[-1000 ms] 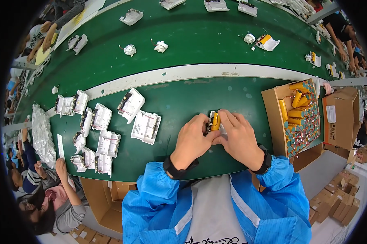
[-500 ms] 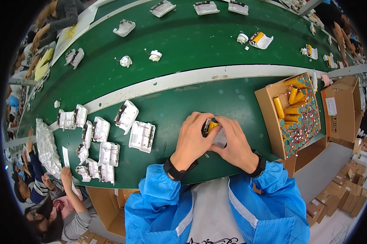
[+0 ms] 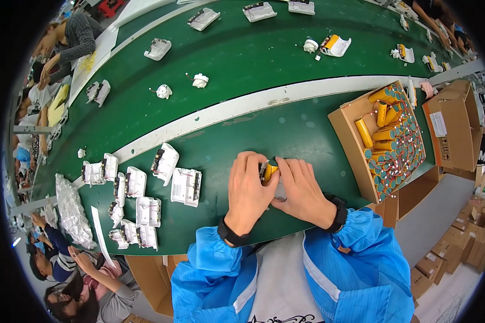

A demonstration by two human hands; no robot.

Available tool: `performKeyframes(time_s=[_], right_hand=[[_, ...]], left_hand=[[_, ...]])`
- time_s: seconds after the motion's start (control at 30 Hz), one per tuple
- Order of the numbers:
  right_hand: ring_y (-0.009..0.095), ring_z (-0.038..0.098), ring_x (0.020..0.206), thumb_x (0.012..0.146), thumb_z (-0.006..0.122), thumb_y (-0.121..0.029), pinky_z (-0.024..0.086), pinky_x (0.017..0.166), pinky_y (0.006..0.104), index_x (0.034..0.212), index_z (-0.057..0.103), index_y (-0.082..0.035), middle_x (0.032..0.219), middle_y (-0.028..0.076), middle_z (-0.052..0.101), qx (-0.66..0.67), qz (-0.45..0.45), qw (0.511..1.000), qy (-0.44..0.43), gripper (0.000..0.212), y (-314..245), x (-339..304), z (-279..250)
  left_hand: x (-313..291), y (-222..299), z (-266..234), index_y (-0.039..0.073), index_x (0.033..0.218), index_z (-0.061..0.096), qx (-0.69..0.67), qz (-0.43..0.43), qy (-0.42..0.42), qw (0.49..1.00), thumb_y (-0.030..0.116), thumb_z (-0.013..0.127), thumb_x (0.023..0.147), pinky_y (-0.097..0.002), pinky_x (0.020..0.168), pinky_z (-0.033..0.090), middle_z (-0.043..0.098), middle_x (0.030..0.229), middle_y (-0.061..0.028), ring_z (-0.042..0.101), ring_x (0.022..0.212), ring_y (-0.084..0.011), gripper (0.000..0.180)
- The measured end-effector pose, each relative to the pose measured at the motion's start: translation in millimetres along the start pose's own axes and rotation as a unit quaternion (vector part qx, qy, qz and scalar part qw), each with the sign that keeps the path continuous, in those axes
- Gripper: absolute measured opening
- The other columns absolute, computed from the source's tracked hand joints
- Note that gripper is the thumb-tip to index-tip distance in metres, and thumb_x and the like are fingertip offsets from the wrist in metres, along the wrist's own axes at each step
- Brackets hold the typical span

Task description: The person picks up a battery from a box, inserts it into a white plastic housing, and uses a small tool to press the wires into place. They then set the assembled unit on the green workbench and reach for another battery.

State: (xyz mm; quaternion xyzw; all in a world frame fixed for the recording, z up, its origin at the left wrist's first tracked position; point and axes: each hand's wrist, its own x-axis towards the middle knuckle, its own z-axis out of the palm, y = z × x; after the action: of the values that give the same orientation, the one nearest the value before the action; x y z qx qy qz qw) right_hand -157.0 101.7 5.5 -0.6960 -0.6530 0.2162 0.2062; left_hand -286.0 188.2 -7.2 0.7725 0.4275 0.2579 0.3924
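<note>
Between my two hands is a white plastic housing [image 3: 280,190], mostly hidden by my fingers. A yellow cylindrical battery [image 3: 271,171] with a dark end sits in it. My left hand [image 3: 246,188] is closed around the housing's left side, its thumb close to the battery. My right hand [image 3: 302,192] grips the other side, its fingers bent over the top beside the battery. Both hands are low over the green bench. To their left lie several open white housings [image 3: 187,185] with dark boards and thin wires.
A cardboard box [image 3: 354,153] of yellow batteries with red wires stands on the right, another carton [image 3: 451,126] beyond it. Past a white rail [image 3: 226,117], a green belt [image 3: 242,64] carries scattered housings and round white parts. Crumpled clear plastic [image 3: 73,210] lies left, near a person [image 3: 100,282].
My right fingers have come in closer around the housing beside the battery. The whole view has shifted slightly. The person at lower left has drawn a hand back from a white strip.
</note>
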Motion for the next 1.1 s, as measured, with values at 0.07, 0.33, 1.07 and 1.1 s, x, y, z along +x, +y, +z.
performKeyframes(time_s=[0.07, 0.33, 1.07, 1.1], right_hand=[[0.037, 0.05, 0.108, 0.063, 0.086, -0.013, 0.04, 0.094, 0.0448, 0.136, 0.043, 0.009, 0.123, 0.021, 0.051, 0.004, 0.003, 1.0, 0.016, 0.088, -1, -1, 0], [0.037, 0.05, 0.108, 0.063, 0.084, -0.01, 0.04, 0.093, 0.0456, 0.135, 0.044, 0.009, 0.122, 0.022, 0.051, 0.002, -0.016, 0.998, 0.059, 0.084, -3, -5, 1], [0.039, 0.051, 0.111, 0.065, 0.082, -0.008, 0.039, 0.095, 0.0473, 0.135, 0.045, 0.008, 0.125, 0.023, 0.052, -0.015, -0.016, 0.997, 0.079, 0.08, 3, -7, 0], [0.038, 0.051, 0.111, 0.065, 0.083, -0.008, 0.039, 0.095, 0.0471, 0.135, 0.045, 0.008, 0.125, 0.023, 0.052, -0.014, -0.015, 0.997, 0.079, 0.081, 3, -6, -1]], left_hand=[[-4, 8, -2, 0.0, 0.093, 0.066, 0.091, 0.022, 0.026, 0.995, 0.012, 0.081, 0.073, -0.0417, 0.079, 0.047, 0.064, 0.104, -0.0087, 0.061, 0.091, -0.0301, 0.027], [-6, 12, 0, 0.002, 0.087, 0.067, 0.046, -0.008, 0.034, 0.998, 0.011, 0.083, 0.073, -0.038, 0.084, 0.044, 0.067, 0.102, -0.0063, 0.061, 0.094, -0.0281, 0.023], [-6, 11, 13, 0.003, 0.099, 0.063, 0.024, 0.037, 0.044, 0.998, 0.008, 0.075, 0.083, -0.036, 0.089, 0.037, 0.064, 0.112, -0.0061, 0.061, 0.099, -0.0235, 0.021], [-6, 10, 12, 0.003, 0.098, 0.063, 0.024, 0.043, 0.041, 0.998, 0.009, 0.076, 0.083, -0.0359, 0.089, 0.036, 0.064, 0.112, -0.0058, 0.061, 0.099, -0.0231, 0.021]])
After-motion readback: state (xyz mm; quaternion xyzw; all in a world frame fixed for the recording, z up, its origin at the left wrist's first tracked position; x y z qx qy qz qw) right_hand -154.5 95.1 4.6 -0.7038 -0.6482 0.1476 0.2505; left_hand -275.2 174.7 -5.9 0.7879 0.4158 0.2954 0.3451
